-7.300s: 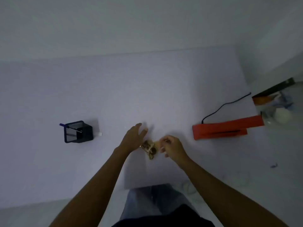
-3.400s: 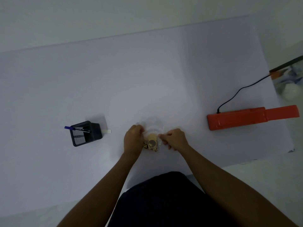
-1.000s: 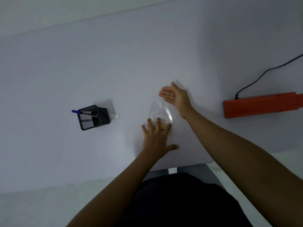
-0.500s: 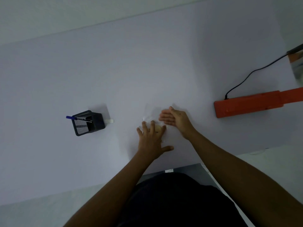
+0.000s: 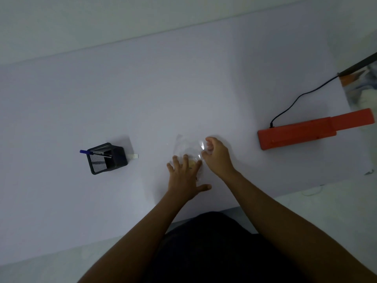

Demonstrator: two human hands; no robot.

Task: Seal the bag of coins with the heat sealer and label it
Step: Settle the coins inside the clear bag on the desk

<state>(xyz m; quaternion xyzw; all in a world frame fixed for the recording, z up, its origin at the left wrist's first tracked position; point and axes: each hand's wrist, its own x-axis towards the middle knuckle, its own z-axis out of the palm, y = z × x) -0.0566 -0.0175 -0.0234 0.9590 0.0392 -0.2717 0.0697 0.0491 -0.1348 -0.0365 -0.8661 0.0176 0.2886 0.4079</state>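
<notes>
A clear plastic bag point(image 5: 186, 146) lies flat on the white table point(image 5: 142, 88), with yellowish coins point(image 5: 191, 162) at its near end. My left hand point(image 5: 186, 178) presses flat on the coin end, fingers spread. My right hand point(image 5: 216, 154) rests at the bag's right edge with curled fingers pinching the plastic. The orange heat sealer point(image 5: 314, 130) lies shut to the right, well apart from the bag, its black cable point(image 5: 295, 103) running to the back right. A small white label point(image 5: 133, 156) lies beside the pen holder.
A black mesh pen holder point(image 5: 106, 158) with a blue-capped pen point(image 5: 95, 152) stands at the left. Clutter point(image 5: 363, 88) sits past the table's right edge. The table's near edge runs just in front of my body.
My right hand has gone from a flat open palm sweeping over the bag to curled fingers gripping its right edge. My left hand stays pressed on the coins.
</notes>
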